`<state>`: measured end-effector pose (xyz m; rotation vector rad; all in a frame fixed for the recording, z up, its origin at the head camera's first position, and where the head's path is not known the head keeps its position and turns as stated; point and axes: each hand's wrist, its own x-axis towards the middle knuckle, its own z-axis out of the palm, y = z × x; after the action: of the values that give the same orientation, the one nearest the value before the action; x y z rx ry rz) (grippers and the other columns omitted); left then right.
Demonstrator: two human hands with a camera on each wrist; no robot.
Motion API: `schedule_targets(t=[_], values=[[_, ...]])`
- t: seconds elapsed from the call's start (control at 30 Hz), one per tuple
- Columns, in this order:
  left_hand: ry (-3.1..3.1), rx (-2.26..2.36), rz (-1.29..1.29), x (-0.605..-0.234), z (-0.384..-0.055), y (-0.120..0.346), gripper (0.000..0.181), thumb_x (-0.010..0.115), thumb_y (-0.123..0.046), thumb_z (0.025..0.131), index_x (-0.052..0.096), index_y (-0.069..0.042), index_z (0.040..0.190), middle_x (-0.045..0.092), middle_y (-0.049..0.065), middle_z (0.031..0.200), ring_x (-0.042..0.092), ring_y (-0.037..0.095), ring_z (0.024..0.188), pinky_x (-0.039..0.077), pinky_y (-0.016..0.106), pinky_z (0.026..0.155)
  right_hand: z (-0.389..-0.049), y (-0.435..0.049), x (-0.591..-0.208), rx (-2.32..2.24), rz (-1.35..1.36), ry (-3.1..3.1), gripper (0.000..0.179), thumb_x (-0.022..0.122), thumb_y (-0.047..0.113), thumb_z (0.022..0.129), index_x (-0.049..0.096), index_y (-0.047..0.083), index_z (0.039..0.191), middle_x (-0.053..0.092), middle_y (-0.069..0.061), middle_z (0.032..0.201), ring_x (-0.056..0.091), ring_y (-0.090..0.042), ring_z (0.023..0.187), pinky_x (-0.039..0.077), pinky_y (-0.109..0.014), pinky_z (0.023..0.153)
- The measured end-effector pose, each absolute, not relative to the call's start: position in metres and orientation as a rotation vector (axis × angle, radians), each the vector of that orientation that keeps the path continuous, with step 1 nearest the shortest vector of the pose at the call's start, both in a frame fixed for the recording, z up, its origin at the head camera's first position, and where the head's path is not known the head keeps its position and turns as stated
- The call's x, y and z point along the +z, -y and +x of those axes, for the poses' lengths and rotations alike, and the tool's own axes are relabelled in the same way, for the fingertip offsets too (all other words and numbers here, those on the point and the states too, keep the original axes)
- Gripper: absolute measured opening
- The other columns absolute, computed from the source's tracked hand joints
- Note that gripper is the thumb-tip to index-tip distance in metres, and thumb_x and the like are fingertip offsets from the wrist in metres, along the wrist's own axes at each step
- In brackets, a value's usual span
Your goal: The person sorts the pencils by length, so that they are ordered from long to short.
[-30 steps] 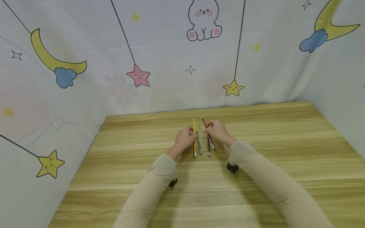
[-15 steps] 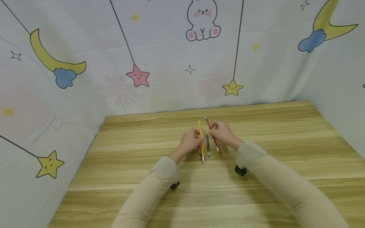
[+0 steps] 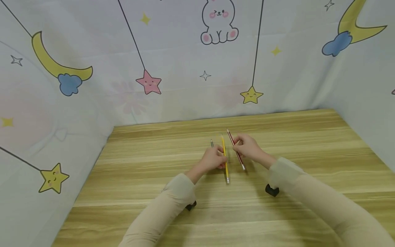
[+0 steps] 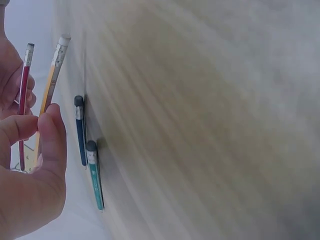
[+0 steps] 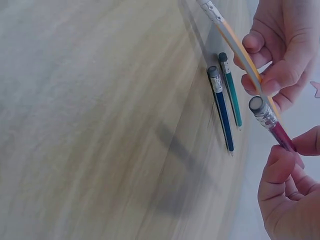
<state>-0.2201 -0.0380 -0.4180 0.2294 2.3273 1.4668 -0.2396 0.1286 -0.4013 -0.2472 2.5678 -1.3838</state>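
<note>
My left hand (image 3: 213, 158) pinches a yellow pencil (image 3: 226, 171) between thumb and fingers, its eraser end pointing back toward me. In my right hand (image 3: 249, 146) is a dark red pencil (image 3: 230, 136), pinched near its middle and slanting up to the left. Both held pencils are raised above the wooden table. Beneath them, a green pencil (image 4: 96, 180) and a dark blue pencil (image 4: 81, 135) lie side by side on the tabletop. From the head view, only the tip of the green pencil (image 3: 212, 142) shows past my left hand, which hides the dark blue one.
The wooden table (image 3: 148, 147) reaches back to a white cloth backdrop (image 3: 179, 96) printed with stars, moons and a bear. Cloth also borders the table on the left and right. A small black device (image 3: 272, 190) sits under each wrist.
Both hands have moved right and a little nearer to me. The red pencil has been lifted off the dark blue one, and the yellow pencil carried across from beside the green one.
</note>
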Motion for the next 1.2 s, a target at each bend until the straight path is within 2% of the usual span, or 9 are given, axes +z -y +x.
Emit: schedule_targets(t=[0.17, 0.4, 0.6, 0.8, 1.2], values=[[-2.297, 1.441, 0.245, -0.42, -0.213, 0.032, 0.025, 0.056, -0.003, 0.078, 0.045, 0.0, 0.1, 0.061, 0.01, 0.066, 0.055, 0.011, 0.047, 0.051, 0.026, 0.05, -0.232, -0.135, -0.4, -1.378, -0.239, -2.555, 0.025, 0.052, 0.006, 0.079, 0.051, -0.004, 0.101, 0.055, -0.007, 0.07, 0.049, -0.013, 0.052, 0.043, -0.026, 0.046], [-2.311, 1.4, 0.277, -0.419, -0.205, 0.026, 0.018, 0.055, -0.004, 0.08, 0.047, -0.001, 0.096, 0.063, 0.013, 0.063, 0.056, 0.013, 0.047, 0.049, 0.025, 0.046, -0.223, -0.141, -0.397, -1.411, -0.252, -2.512, 0.025, 0.052, 0.005, 0.08, 0.049, -0.005, 0.102, 0.055, -0.007, 0.068, 0.049, -0.016, 0.051, 0.041, -0.023, 0.045], [-2.333, 1.34, 0.26, -0.421, -0.2, 0.021, 0.006, 0.055, -0.008, 0.082, 0.051, -0.004, 0.084, 0.063, 0.009, 0.06, 0.058, 0.011, 0.047, 0.045, 0.019, 0.042, -0.217, -0.149, -0.399, -1.437, -0.28, -2.475, 0.026, 0.052, 0.004, 0.079, 0.048, -0.008, 0.103, 0.051, -0.003, 0.062, 0.046, -0.014, 0.048, 0.041, -0.026, 0.045], [-2.299, 1.298, 0.24, -0.422, -0.193, 0.019, 0.009, 0.055, -0.013, 0.083, 0.052, -0.006, 0.078, 0.063, 0.005, 0.06, 0.06, 0.011, 0.048, 0.042, 0.018, 0.041, -0.212, -0.156, -0.402, -1.44, -0.287, -2.452, 0.026, 0.052, 0.003, 0.08, 0.048, -0.008, 0.103, 0.051, -0.003, 0.062, 0.047, -0.014, 0.05, 0.043, -0.026, 0.045], [-2.235, 1.342, 0.243, -0.429, -0.182, 0.015, 0.01, 0.054, -0.01, 0.081, 0.052, -0.006, 0.073, 0.064, 0.008, 0.06, 0.059, 0.011, 0.048, 0.04, 0.018, 0.039, -0.201, -0.166, -0.407, -1.427, -0.304, -2.401, 0.024, 0.053, 0.003, 0.083, 0.047, -0.01, 0.102, 0.051, -0.003, 0.061, 0.046, -0.011, 0.048, 0.043, -0.026, 0.044]])
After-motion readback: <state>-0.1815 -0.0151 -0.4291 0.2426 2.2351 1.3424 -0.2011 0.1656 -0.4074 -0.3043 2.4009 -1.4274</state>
